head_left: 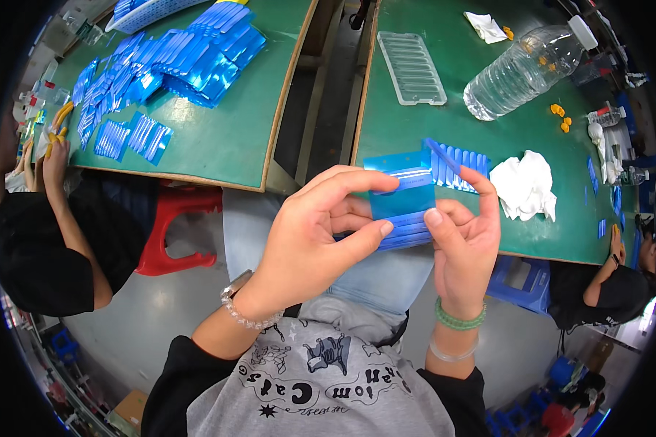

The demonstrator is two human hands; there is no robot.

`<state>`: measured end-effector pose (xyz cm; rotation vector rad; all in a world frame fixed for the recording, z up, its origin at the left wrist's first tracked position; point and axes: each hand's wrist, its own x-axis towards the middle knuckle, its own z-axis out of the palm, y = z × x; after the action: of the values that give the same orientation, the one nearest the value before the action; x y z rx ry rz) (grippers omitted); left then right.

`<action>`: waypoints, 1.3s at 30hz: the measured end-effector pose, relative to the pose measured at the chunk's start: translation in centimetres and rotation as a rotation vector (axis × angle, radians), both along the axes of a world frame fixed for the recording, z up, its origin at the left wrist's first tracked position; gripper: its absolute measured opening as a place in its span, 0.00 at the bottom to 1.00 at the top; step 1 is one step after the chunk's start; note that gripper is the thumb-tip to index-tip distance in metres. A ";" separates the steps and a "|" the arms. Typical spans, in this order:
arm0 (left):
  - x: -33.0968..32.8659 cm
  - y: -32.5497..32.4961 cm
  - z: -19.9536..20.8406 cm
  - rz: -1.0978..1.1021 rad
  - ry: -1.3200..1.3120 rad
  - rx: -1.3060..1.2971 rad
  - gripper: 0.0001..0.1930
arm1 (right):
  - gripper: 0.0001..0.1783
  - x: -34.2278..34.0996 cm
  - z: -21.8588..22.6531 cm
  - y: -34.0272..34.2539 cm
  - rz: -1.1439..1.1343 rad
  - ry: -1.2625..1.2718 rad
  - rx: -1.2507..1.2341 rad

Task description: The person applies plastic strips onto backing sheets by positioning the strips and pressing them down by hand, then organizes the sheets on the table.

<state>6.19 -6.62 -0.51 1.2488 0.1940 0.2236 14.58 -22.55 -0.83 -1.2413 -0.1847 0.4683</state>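
Observation:
Between my two hands, over the near edge of the right table, is a blue translucent film sheet with darker blue strips across it. My left hand grips its left side, thumb on the lower strips and index finger on the upper one. My right hand pinches the lower right corner with the thumb. A narrow blue strip slants up from the right index fingertip; whether it is joined to the sheet I cannot tell. Just behind lies a group of blue strips on the green table, partly hidden by my hands.
A crumpled white tissue sits to the right. Farther back are a clear plastic tray, a large water bottle and orange bits. Blue film sheets pile on the left table, across a gap. People work on both sides.

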 end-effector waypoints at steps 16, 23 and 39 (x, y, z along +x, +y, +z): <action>-0.4 0.2 0.1 -0.020 0.010 -0.012 0.19 | 0.32 -0.2 -0.3 -0.1 0.028 -0.023 0.012; -0.6 0.0 -0.1 -0.016 0.008 0.004 0.19 | 0.33 -0.3 -0.3 -0.2 0.039 -0.008 0.007; 0.4 -1.6 -0.7 0.009 -0.073 0.067 0.44 | 0.37 -0.5 -0.5 0.0 -0.006 -0.104 0.037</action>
<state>6.54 -8.18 -1.16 1.3039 0.1303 0.2847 14.12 -22.54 -1.36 -1.2299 -0.2768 0.3943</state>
